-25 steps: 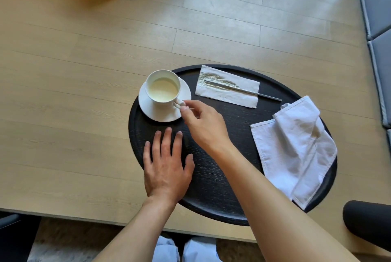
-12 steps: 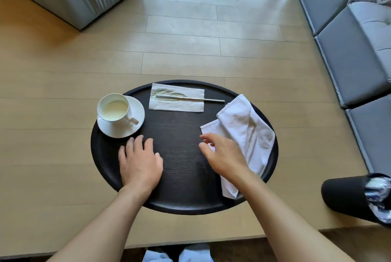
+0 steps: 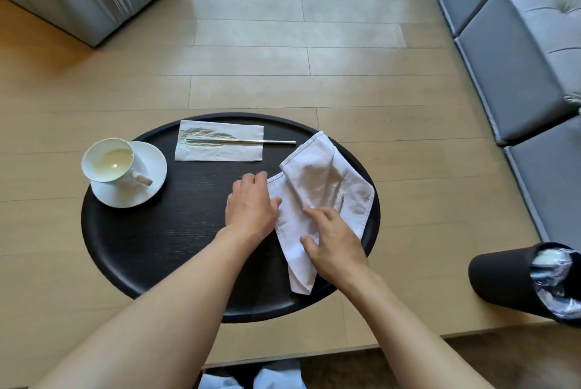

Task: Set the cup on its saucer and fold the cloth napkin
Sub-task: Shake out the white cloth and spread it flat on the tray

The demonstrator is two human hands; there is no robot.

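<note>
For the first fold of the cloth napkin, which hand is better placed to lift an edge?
The right hand, probably. It lies on the cloth napkin with its fingers on the fabric. The left hand only touches the napkin's left edge, so it seems better placed to hold that edge down.

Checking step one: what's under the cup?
The cup stands on the white saucer, which rests on the black tray. Pale liquid shows inside the cup. The saucer's centre is covered by the cup.

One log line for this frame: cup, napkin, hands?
white cup: on white saucer | white cloth napkin: crumpled, unfolded | left hand: on napkin edge | right hand: on napkin
</note>
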